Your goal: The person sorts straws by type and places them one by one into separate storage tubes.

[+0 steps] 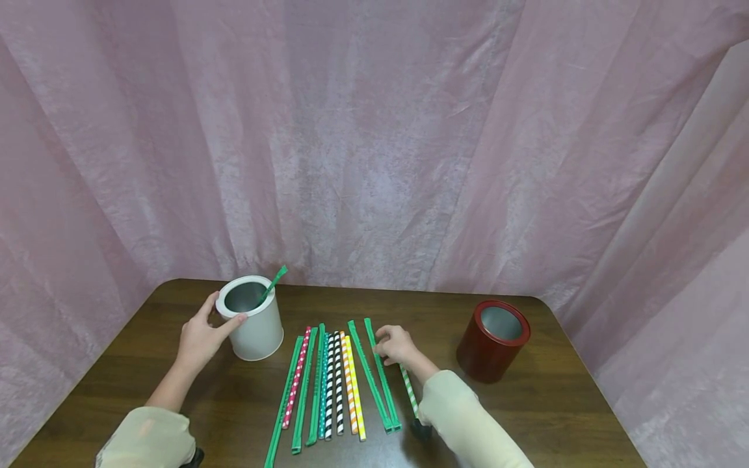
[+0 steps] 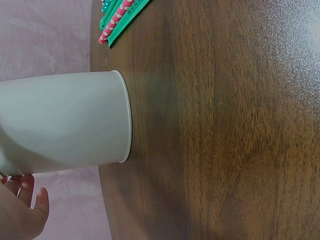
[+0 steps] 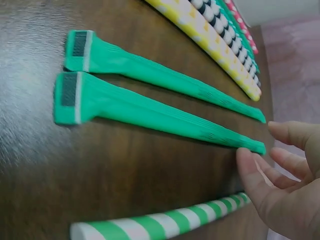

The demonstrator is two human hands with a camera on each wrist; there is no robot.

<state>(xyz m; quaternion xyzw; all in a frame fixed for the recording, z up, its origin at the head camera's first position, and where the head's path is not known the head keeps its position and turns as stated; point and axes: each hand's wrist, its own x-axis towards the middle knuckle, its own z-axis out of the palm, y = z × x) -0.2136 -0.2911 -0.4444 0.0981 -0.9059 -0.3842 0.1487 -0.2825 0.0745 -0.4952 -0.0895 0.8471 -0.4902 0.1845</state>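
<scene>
A row of paper straws (image 1: 328, 383) lies side by side on the dark wooden worktop (image 1: 556, 416), nearest the person: green ones, a red dotted one, a black-and-white striped one, an orange one and a yellow one. At the right end of the row, the right hand (image 1: 398, 346) rests over the far ends of two flat green straws (image 3: 150, 95) and a green-and-white striped straw (image 3: 160, 222); its grip is loose, fingers relaxed and only touching, with nothing clasped. Further back on the left, the left hand (image 1: 201, 335) holds the white can (image 1: 250, 318), thumb on the rim and fingers round the far side. A green straw (image 1: 272, 284) stands inside that can. A red can (image 1: 493, 339) sits well apart on the right. Pink curtains (image 1: 374, 130) hang behind.
</scene>
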